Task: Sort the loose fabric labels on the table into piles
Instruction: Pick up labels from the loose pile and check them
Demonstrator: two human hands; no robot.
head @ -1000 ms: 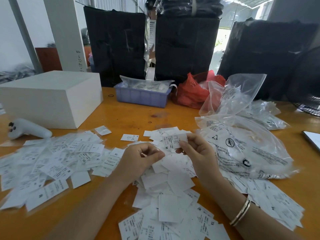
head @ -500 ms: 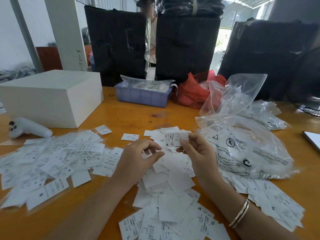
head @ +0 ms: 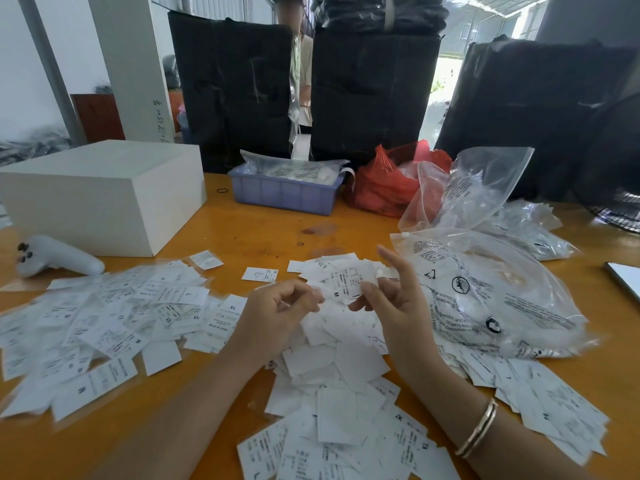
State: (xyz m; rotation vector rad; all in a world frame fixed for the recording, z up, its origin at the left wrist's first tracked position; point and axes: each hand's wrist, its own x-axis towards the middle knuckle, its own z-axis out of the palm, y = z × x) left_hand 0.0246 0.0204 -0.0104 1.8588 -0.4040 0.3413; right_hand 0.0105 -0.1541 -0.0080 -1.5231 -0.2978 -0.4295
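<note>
From the head camera, the right hand holds one label up in front of the person, just above the middle heap of labels. A moment ago the fingers were curled close around it. Now the first finger and the others stick up straight, and only the thumb and a lower finger seem to pinch the label's edge. A letter M shows on it.

The left hand sits just beside the label with its fingers curled in. A second ago it looked like it held a small bit between the fingertips. Now I cannot tell if anything is in it.

The spread pile on the left and the labels by the clear bag look the same as before.

I think the person has just read the size, so this label is ready to go to its pile. Most labels are still mixed, so the job is far from done.
</note>
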